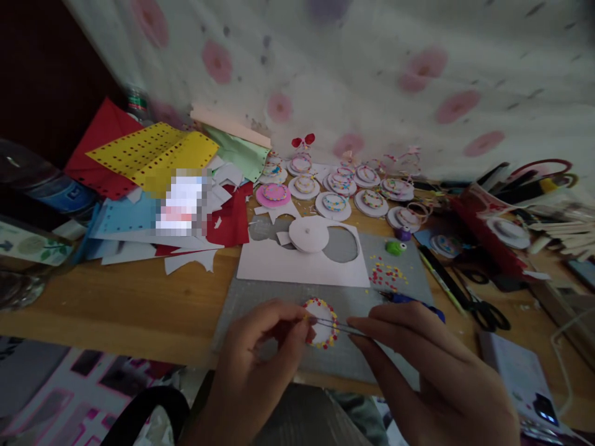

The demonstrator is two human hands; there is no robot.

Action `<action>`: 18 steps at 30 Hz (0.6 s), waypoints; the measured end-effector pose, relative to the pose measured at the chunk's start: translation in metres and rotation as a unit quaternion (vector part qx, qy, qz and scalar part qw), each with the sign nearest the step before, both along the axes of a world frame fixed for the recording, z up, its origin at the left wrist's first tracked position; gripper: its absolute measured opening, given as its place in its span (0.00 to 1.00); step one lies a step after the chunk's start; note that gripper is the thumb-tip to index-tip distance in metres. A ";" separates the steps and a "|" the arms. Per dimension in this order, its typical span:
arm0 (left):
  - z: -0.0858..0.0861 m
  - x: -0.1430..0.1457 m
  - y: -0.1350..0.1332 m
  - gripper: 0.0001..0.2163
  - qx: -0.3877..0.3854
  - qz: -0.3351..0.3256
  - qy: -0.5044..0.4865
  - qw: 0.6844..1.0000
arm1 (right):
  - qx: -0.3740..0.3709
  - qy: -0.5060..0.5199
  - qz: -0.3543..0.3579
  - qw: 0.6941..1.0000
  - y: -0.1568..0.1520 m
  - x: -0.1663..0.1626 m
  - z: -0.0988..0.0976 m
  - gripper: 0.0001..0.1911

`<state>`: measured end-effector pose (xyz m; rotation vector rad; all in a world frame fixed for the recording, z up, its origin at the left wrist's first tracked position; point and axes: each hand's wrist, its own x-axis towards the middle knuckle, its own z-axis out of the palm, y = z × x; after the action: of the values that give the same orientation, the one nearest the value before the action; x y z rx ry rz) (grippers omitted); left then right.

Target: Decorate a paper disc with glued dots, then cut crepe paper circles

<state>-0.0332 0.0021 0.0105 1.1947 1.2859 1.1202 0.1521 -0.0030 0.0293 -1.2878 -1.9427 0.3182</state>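
In my left hand (272,344) the thumb and forefinger pinch the left edge of a small white paper disc (320,316), with red and yellow dots along its rim. My right hand (418,353) grips a pair of tweezers (346,328) whose tips reach across the disc to my left fingertips. Whether a dot sits between the tips is too small to tell. Both hands are above a grey cutting mat (260,297). Loose red and yellow dots (388,272) lie on the mat, near a blue-handled tool (413,300) partly behind my right hand.
A cut-out white sheet (297,269) carries a larger white disc (308,235). Several decorated paper hats (333,204) stand behind. Coloured paper (158,148) and a phone (181,201) are at left. Scissors (486,306), a pen (441,279) and a white box (518,371) lie right.
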 end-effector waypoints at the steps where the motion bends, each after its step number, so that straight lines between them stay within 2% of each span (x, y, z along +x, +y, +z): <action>1: 0.000 -0.001 -0.001 0.07 -0.001 0.000 -0.001 1.000 | -0.008 0.004 -0.004 1.000 -0.001 -0.001 0.000 0.10; 6: 0.001 -0.006 -0.005 0.08 0.001 -0.005 0.005 1.000 | -0.034 0.020 -0.012 0.999 -0.005 -0.001 0.002 0.09; 18: -0.005 -0.004 -0.007 0.07 0.002 -0.029 0.017 0.999 | -0.014 0.024 -0.001 1.000 -0.005 -0.003 0.003 0.09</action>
<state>-0.0376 -0.0049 0.0055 1.2499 1.2672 1.0648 0.1489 -0.0077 0.0320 -1.2882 -1.9027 0.3744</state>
